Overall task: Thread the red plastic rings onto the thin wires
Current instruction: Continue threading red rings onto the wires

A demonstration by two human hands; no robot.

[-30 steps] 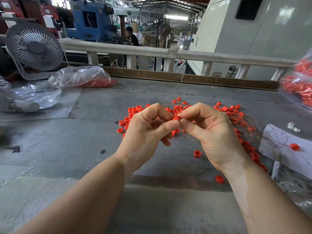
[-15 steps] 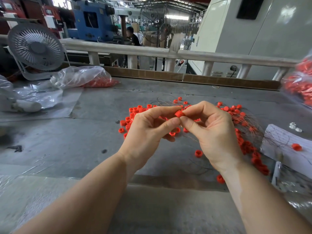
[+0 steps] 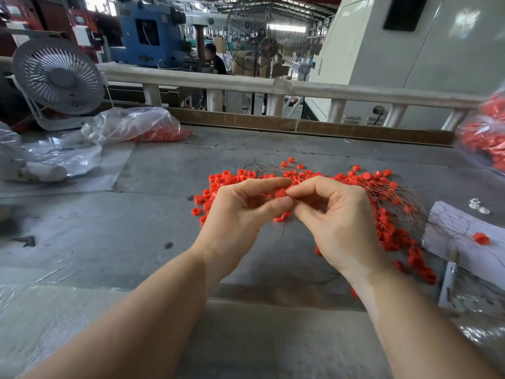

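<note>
Factory hall behind a grey worktable (image 3: 82, 222)
A white rail (image 3: 314, 87) runs along the table's far edge; a desk fan (image 3: 58, 77) stands at its far left corner, a blue machine (image 3: 149, 36) and pedestal fan (image 3: 269, 47) beyond, a pale cabinet (image 3: 410, 50) right, daylight under the roof

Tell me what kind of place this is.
Most likely a factory floor with a hand-assembly bench. A blue machine and a big standing fan fill the hall behind, and loose red rings plus bagged ones lie on the worn table.
</note>
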